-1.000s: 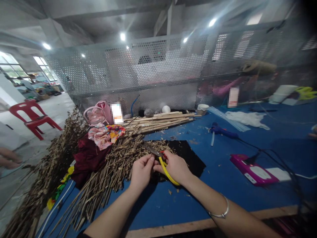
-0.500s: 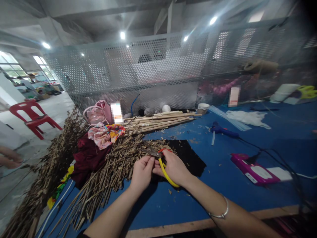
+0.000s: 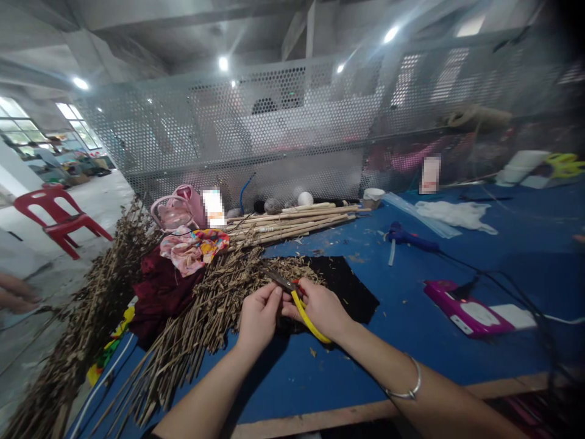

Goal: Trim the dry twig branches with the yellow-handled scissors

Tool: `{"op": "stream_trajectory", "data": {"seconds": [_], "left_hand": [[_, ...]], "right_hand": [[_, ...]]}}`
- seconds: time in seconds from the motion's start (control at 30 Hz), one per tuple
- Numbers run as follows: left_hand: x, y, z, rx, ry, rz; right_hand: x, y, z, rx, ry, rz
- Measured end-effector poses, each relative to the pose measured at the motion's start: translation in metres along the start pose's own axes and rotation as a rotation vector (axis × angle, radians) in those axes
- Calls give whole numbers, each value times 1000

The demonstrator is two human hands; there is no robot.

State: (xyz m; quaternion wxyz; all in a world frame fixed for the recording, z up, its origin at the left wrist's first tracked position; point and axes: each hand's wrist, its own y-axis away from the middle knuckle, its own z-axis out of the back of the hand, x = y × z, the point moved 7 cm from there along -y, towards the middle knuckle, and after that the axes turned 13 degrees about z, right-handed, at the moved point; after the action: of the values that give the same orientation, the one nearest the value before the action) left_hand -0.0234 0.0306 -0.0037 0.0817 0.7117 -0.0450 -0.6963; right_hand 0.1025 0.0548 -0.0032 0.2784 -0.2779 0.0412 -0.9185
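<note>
My right hand (image 3: 322, 311) is closed round a pair of scissors (image 3: 311, 320) with yellow and red handles. Their dark blades point up and left, over the cut pieces. My left hand (image 3: 259, 314) is pinched close to the blades, thumb against fingers; whatever it holds is too small to make out. Beneath the hands lies a black cloth (image 3: 350, 286), partly covered by short dry stem pieces (image 3: 292, 268). Left of my left hand, a heap of thin dried stalks (image 3: 183, 341) spreads across the blue table (image 3: 292, 390).
Behind lie pale wooden sticks (image 3: 297, 224). A blue glue gun (image 3: 411, 238) and a purple power strip (image 3: 470, 311) with cables are on the right. Dark red cloth (image 3: 159, 292) and a pink bag (image 3: 189, 204) stand left. Another person's hand (image 3: 16, 292) shows at the left edge.
The scissors' handles have drawn closer together and the blades have tilted more upward. Both hands stay in nearly the same place; the view has shifted slightly.
</note>
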Motion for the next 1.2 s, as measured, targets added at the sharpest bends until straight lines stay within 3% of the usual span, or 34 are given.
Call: {"op": "stream_trajectory", "data": {"seconds": [0.23, 0.67, 0.87, 1.03, 1.2], "left_hand": [[3, -2, 8, -85, 39, 58], [3, -2, 7, -71, -17, 18], [-1, -1, 5, -69, -115, -42], [-5, 2, 5, -86, -119, -60], [-2, 1, 7, -89, -41, -29]], "right_hand": [[4, 0, 2, -13, 23, 54], [-2, -2, 0, -26, -27, 41], [2, -1, 1, -99, 8, 100], [3, 2, -3, -47, -63, 54], [2, 0, 0, -12, 9, 0]]}}
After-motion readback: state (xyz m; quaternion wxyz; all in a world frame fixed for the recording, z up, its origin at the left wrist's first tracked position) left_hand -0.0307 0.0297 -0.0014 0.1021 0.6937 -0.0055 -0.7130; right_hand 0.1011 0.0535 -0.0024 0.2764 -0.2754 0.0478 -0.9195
